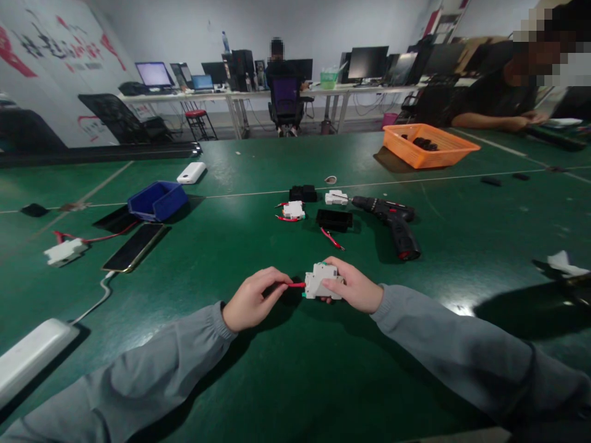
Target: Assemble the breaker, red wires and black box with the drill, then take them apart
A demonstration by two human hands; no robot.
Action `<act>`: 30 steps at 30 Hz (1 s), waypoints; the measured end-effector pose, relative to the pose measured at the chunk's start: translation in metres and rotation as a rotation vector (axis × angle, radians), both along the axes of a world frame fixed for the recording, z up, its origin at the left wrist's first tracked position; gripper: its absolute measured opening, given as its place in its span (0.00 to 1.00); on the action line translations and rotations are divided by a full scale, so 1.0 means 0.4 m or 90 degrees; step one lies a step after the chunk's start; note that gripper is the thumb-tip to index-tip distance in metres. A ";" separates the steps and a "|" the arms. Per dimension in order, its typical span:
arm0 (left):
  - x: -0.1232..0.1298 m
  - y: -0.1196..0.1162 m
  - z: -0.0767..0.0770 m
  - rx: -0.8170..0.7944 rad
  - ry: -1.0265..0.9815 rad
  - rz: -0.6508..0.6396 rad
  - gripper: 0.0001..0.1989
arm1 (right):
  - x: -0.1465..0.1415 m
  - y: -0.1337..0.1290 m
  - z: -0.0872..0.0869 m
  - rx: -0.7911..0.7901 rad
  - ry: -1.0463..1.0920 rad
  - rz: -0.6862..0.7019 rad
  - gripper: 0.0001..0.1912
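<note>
My right hand (353, 286) grips a white circuit breaker (318, 282) by its right end, just above the green table. From the breaker's left side a short red wire (297, 285) sticks out, and its other end is pinched in the fingertips of my left hand (256, 298). Beyond my hands lie another white breaker with red wires (293, 210), a black open box (334, 219) and a loose red wire (332, 239). One more white breaker (336, 197) rests close to the tip of a cordless drill (392, 218).
To the left are a blue bin (159, 202), a phone (135, 247) cabled to a white power strip (34, 357), and a wired white breaker (65, 251). An orange basket (429, 161) holding black parts stands at the back right. A person (498, 101) sits beyond it.
</note>
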State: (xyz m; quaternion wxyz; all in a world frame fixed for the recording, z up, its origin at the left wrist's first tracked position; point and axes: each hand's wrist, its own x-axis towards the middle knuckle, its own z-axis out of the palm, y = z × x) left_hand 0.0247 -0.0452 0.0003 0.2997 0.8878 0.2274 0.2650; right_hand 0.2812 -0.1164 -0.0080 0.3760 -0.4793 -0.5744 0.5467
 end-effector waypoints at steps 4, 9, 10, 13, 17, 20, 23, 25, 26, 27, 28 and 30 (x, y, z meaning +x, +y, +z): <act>0.010 0.031 -0.003 0.148 0.049 -0.028 0.07 | 0.001 -0.007 0.004 0.227 -0.242 -0.066 0.13; 0.021 0.051 -0.011 0.236 0.085 0.017 0.08 | -0.003 -0.004 0.002 0.351 -0.371 -0.062 0.11; 0.022 0.050 -0.012 0.241 0.093 0.020 0.08 | -0.005 -0.003 0.000 0.364 -0.381 -0.060 0.11; 0.022 0.041 -0.008 0.248 0.111 0.016 0.10 | -0.017 -0.001 -0.005 0.377 -0.414 -0.055 0.12; 0.014 0.025 0.002 0.228 0.115 0.021 0.11 | -0.051 -0.003 0.007 0.379 -0.443 -0.040 0.14; 0.008 0.020 0.005 0.212 0.105 0.028 0.12 | -0.053 0.002 0.034 0.436 -0.463 -0.023 0.21; 0.006 0.022 0.005 0.217 0.100 0.052 0.13 | 0.006 0.016 0.066 0.472 -0.559 -0.098 0.22; 0.007 0.024 0.006 0.228 0.095 0.065 0.13 | 0.079 0.024 0.081 0.444 -0.639 -0.245 0.15; 0.007 0.024 0.006 0.231 0.092 0.068 0.13 | 0.122 0.027 0.083 0.413 -0.674 -0.340 0.13; 0.008 0.024 0.007 0.232 0.091 0.068 0.13 | 0.166 0.027 0.082 0.392 -0.686 -0.401 0.14; 0.009 0.023 0.008 0.230 0.091 0.068 0.13 | 0.209 0.027 0.077 0.365 -0.698 -0.448 0.14; 0.011 0.022 0.010 0.220 0.095 0.067 0.12 | 0.288 0.024 0.061 0.230 -0.771 -0.562 0.16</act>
